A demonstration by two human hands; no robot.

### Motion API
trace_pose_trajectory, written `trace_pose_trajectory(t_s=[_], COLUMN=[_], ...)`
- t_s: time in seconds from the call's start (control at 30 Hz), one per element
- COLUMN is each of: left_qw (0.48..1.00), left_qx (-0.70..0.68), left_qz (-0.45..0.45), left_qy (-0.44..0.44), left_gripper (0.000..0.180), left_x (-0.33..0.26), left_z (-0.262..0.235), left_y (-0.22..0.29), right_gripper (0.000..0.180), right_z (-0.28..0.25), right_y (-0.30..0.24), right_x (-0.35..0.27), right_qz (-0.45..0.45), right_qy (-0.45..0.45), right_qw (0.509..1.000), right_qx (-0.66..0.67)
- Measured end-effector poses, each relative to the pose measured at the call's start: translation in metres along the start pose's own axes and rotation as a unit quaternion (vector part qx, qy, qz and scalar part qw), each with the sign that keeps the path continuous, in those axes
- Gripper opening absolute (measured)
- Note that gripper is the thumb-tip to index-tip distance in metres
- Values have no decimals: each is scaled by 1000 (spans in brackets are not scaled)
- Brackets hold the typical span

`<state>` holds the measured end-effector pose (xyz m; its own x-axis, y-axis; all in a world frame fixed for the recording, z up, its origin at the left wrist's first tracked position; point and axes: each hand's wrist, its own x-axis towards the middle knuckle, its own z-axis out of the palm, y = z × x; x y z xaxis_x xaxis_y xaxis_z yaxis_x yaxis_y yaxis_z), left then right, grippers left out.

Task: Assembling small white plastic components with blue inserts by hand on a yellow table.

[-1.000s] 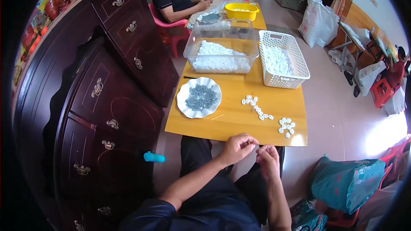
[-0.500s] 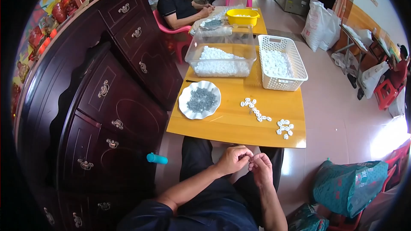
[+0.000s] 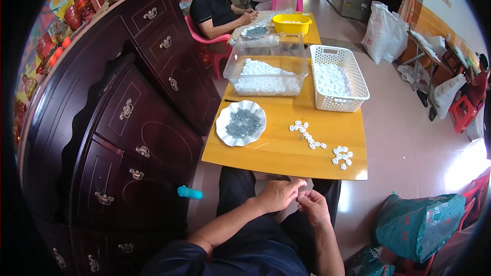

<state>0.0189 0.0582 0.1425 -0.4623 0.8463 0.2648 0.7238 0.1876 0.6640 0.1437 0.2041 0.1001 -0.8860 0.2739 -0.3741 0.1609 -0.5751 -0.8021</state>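
Just past the table's near edge, over my lap, my left hand [image 3: 279, 194] and my right hand [image 3: 313, 206] meet at the fingertips. Both are closed in a pinch; whatever lies between the fingers is too small to make out. On the table ahead are two loose groups of small white oval plastic pieces, one nearer the middle [image 3: 309, 136] and one by the right corner [image 3: 342, 157]. A white wavy-edged plate [image 3: 222, 129] to the left carries a heap of tiny grey parts [image 3: 242, 123].
Behind the plate stands a clear plastic bin [image 3: 303, 66] of white pieces, beside a white perforated basket [image 3: 337, 104] of the same. A co-worker [image 3: 217, 10] sits at the far left near a yellow tub [image 3: 291, 23]. Dark cabinets [image 3: 153, 97] line the left; a teal bag [image 3: 419, 225] is at right.
My left fingers have straightened somewhat, pointing up and right, and my right fingertips have dropped slightly beneath them. The whole view has shifted a little; the pieces on the table look unchanged.
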Motion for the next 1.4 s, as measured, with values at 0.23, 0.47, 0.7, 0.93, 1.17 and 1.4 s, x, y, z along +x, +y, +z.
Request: trace_pose_trajectory(t_s=[0.23,0.47,0.7,0.93,1.17,1.4], left_qw=[996,998,995,995,986,988], left_qx=[59,-18,-20,-81,-154,-136], left_qz=[63,64,87,0,-41,-48], left_qy=[-38,16,50,51,41,46], left_gripper=[35,39,11,6,5,5], left_x=[3,6,9,7,8,11], left_z=[-7,-16,-12,-6,-4,3], left_y=[7,18,22,21,20,19], right_gripper=[11,14,14,12,11,16], right_z=[-9,-12,-12,-4,-4,-1], right_y=[-3,-4,-1,3,6,6], right_x=[-2,-3,0,1,1,1], right_qz=[64,120,95,48,51,48], right_qy=[-42,-108,-146,-88,-66,-62], right_qw=[997,980,966,964,970,977], right_qx=[19,116,193,246,228,200])
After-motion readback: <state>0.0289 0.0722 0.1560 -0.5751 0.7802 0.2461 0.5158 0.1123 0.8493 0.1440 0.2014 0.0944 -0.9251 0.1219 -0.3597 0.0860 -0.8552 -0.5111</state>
